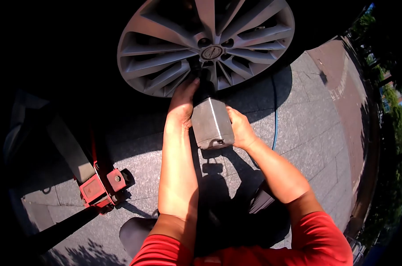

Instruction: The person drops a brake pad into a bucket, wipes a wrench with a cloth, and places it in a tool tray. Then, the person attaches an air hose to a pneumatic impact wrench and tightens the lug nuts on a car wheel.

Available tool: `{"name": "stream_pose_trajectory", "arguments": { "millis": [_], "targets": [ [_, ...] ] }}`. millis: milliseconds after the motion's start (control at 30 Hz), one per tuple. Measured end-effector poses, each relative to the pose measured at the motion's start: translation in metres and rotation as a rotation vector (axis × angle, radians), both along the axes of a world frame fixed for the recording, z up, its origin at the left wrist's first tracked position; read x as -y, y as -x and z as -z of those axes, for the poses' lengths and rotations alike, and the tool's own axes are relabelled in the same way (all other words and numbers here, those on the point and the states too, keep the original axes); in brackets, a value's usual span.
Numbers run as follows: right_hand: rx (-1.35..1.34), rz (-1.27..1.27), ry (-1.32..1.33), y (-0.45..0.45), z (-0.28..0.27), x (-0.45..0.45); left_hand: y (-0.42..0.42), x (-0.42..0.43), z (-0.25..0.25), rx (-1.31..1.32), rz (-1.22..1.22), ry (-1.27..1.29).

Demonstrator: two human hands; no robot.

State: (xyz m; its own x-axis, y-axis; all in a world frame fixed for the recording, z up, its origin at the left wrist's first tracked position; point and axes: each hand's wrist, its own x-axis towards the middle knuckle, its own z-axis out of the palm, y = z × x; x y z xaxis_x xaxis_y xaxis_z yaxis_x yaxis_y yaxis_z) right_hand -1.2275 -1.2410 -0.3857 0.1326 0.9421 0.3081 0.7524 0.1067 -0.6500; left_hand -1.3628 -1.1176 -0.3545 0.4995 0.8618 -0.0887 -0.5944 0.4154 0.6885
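Note:
A grey, boxy power tool (pixel 212 124) with a dark front end points at the hub of a silver multi-spoke car wheel (pixel 165 33). My left hand (pixel 183 101) is closed around the left side of the tool's dark front part, close below the spokes. On the tool's right side, my right hand (pixel 241 126) wraps round it near the rear; its grip and some of my fingers are hidden behind the grey body. The tool's tip lies in shadow just below the centre cap, so its exact contact with the wheel cannot be made out.
A red floor jack (pixel 93 189) with a long black handle (pixel 68 228) stands on the paving at the lower left. A blue hose (pixel 276 119) runs along the ground right of the tool. My knees are below the tool; trees line the right edge.

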Motion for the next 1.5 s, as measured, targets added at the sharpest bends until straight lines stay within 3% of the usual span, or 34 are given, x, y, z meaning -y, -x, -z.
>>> {"name": "stream_pose_trajectory", "arguments": {
  "millis": [200,267,333,400,567,700,800,867,933,1000,1133,1200,1233,1333,1500],
  "targets": [
    [-0.030,0.024,0.034,-0.006,0.012,-0.006,-0.001,-0.006,0.004,0.042,0.057,0.034],
    [0.073,-0.003,0.059,-0.010,0.009,-0.006,-0.004,-0.012,0.016,0.033,0.042,0.023],
    [0.073,-0.018,0.033,-0.014,0.009,-0.010,-0.006,-0.018,0.028,0.290,0.120,0.366],
    [0.069,-0.032,0.017,-0.013,0.010,-0.009,-0.006,-0.021,0.030,0.284,0.179,0.372],
    [0.068,0.040,0.100,-0.009,0.008,-0.013,-0.009,-0.033,0.026,0.075,0.005,0.306],
    [0.012,-0.003,0.064,-0.015,0.009,-0.024,-0.016,-0.049,0.039,0.136,0.069,0.246],
    [-0.011,-0.029,0.066,-0.011,0.001,-0.024,-0.022,-0.061,0.041,0.242,0.231,0.254],
    [0.024,0.018,0.062,-0.007,0.003,-0.025,-0.025,-0.079,0.046,0.304,0.571,0.243],
    [-0.023,0.023,0.099,-0.003,-0.005,-0.022,-0.024,-0.074,0.038,0.254,0.546,0.355],
    [-0.088,-0.021,0.092,-0.005,-0.001,-0.016,-0.024,-0.070,0.032,0.114,0.499,0.344],
    [-0.281,-0.084,0.059,-0.010,0.006,-0.017,-0.033,-0.063,0.019,0.078,0.397,0.343],
    [-0.241,-0.073,0.087,-0.008,0.017,-0.021,-0.034,-0.065,0.017,-0.008,0.339,0.380],
    [-0.396,-0.106,0.061,-0.008,0.029,-0.025,-0.032,-0.066,0.015,0.000,0.387,0.348],
    [-0.154,-0.088,0.016,0.006,0.009,-0.024,-0.021,-0.076,0.020,0.039,0.443,0.238],
    [-0.201,-0.046,-0.005,0.009,0.022,-0.026,-0.021,-0.091,0.029,-0.082,0.481,0.258]
  ]
}}
